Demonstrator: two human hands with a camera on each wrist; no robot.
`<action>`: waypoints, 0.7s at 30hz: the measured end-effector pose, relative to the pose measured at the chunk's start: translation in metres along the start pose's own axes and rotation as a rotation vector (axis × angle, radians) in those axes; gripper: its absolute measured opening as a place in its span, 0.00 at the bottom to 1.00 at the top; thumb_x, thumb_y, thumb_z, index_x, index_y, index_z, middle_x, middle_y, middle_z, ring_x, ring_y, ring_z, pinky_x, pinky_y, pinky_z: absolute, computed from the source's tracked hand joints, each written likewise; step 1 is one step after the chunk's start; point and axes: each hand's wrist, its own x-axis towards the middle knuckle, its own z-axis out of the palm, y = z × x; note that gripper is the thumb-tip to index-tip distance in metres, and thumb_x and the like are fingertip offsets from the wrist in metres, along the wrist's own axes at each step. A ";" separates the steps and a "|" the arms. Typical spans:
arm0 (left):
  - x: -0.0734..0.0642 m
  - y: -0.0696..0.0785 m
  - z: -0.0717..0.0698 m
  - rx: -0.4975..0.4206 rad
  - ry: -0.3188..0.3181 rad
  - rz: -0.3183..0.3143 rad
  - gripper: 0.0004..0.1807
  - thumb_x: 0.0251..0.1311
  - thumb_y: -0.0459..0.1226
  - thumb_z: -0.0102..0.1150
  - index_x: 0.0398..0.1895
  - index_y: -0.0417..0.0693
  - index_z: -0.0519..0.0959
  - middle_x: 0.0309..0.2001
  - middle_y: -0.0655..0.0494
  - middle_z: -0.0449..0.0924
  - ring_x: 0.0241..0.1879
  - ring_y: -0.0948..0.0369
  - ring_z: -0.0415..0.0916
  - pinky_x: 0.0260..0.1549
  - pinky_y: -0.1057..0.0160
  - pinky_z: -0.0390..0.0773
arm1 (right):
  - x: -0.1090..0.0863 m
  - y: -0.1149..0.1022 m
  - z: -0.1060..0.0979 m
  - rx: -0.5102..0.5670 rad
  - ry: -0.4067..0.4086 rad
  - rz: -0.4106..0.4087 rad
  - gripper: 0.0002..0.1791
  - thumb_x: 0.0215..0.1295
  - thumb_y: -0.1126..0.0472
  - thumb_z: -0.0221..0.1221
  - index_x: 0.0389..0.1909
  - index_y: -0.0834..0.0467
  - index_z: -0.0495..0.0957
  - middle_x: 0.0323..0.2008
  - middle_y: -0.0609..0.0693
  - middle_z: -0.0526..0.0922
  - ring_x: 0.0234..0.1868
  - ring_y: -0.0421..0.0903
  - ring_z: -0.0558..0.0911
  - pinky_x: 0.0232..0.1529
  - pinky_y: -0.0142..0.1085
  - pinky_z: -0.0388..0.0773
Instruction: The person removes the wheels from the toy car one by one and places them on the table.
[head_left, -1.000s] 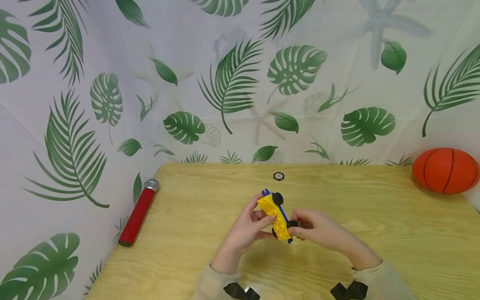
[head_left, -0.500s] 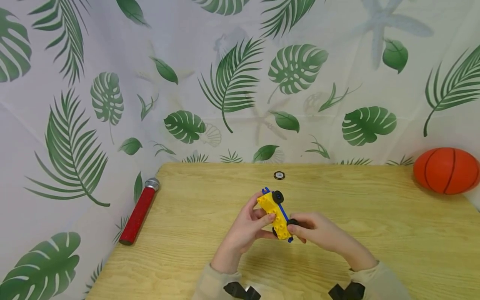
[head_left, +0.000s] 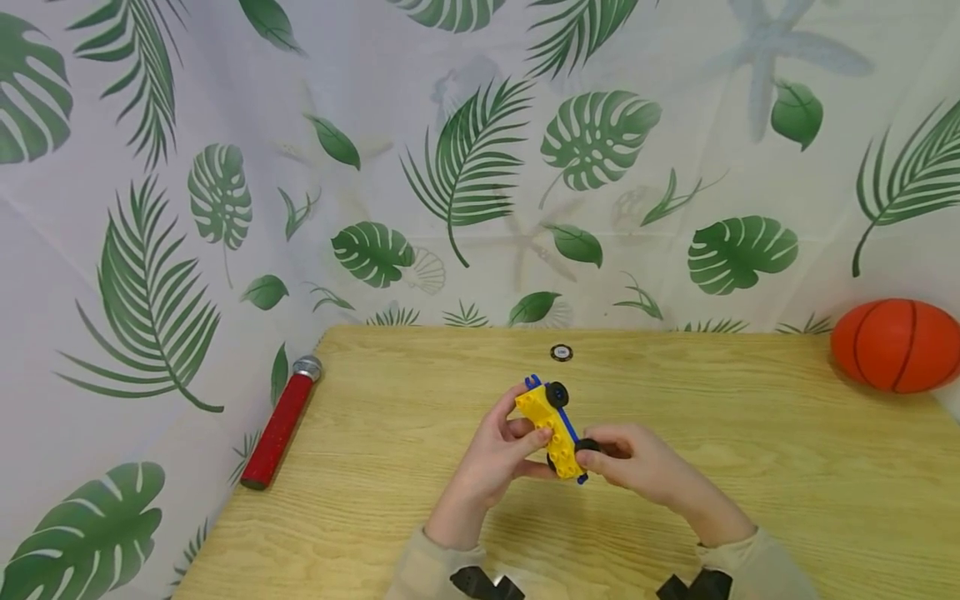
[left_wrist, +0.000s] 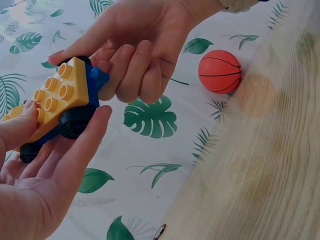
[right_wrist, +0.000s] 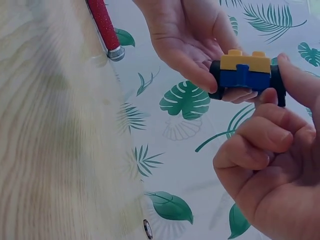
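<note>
A toy car (head_left: 557, 433) with a yellow studded top, blue base and black wheels is held above the table between both hands. My left hand (head_left: 483, 462) grips its body, thumb on the studs and fingers beneath, as the left wrist view shows. At the near end, my right hand (head_left: 641, 462) pinches a black wheel (right_wrist: 278, 85) between thumb and index finger, its other fingers curled. The blue hitch (left_wrist: 98, 77) at that end sticks out between the hands.
On the wooden table (head_left: 360, 433), a red microphone (head_left: 281, 425) lies along the left edge. A round chip (head_left: 561, 352) lies beyond the hands. An orange toy basketball (head_left: 896, 346) sits at the back right, against a leaf-patterned cloth (head_left: 480, 150).
Over the last second, the right hand has shifted slightly at the wheel. The left hand and toy car stay almost still; the whole head view drifts a little.
</note>
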 end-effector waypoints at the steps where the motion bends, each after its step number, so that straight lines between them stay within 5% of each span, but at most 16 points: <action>1: 0.000 0.000 0.001 0.002 0.013 -0.002 0.35 0.68 0.33 0.58 0.75 0.57 0.57 0.46 0.56 0.83 0.46 0.59 0.83 0.34 0.56 0.87 | 0.000 0.000 0.000 -0.008 0.003 0.009 0.12 0.76 0.61 0.52 0.35 0.63 0.77 0.16 0.48 0.63 0.14 0.35 0.62 0.13 0.30 0.64; 21: 0.003 -0.003 0.005 0.023 0.142 -0.028 0.34 0.66 0.30 0.59 0.74 0.56 0.62 0.50 0.39 0.83 0.45 0.54 0.84 0.31 0.56 0.87 | 0.000 0.003 -0.001 -0.086 0.020 0.131 0.14 0.75 0.56 0.53 0.34 0.62 0.76 0.15 0.42 0.65 0.14 0.34 0.64 0.15 0.31 0.66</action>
